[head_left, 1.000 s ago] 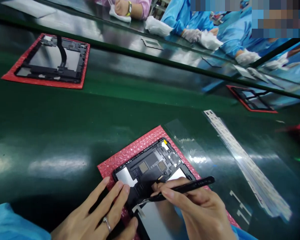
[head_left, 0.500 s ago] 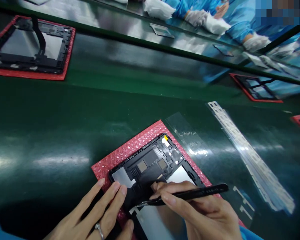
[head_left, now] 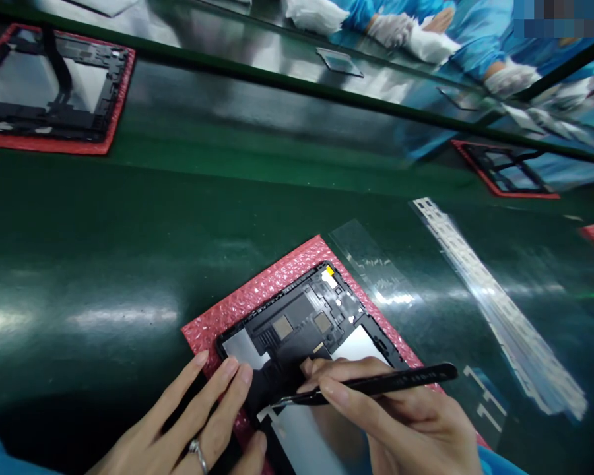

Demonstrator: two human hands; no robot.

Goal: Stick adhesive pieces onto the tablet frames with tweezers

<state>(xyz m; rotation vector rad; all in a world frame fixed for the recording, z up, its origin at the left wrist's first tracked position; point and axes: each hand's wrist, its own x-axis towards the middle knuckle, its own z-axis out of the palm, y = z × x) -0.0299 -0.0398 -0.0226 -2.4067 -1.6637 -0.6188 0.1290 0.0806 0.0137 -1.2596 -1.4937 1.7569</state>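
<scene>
In front of me lies an opened tablet housing (head_left: 297,307) with black inner parts and silvery panels, tilted on a pink bubble-wrap sheet (head_left: 257,290). My right hand (head_left: 400,409) grips black tweezers (head_left: 391,381) like a pen. Their tips meet a small pale L-shaped strip (head_left: 266,413) at the housing's lower left part. Fingers outstretched, my left hand (head_left: 198,422) rests along the housing's left edge, with a ring on one finger. The housing's lower part is partly hidden by both hands and cut off by the frame.
A bundle of pale strips on clear film (head_left: 499,310) lies to the right. A clear sheet (head_left: 371,264) is beside the pink wrap. Other wrapped housings (head_left: 54,86) sit farther along the green surface (head_left: 129,218). Behind a dark rail, co-workers' gloved hands (head_left: 391,30) show.
My hands and the tweezers keep nearly the same pose at the strip. The wrapped housing at upper left appears slightly farther left; a flat piece behind the rail has shifted right.
</scene>
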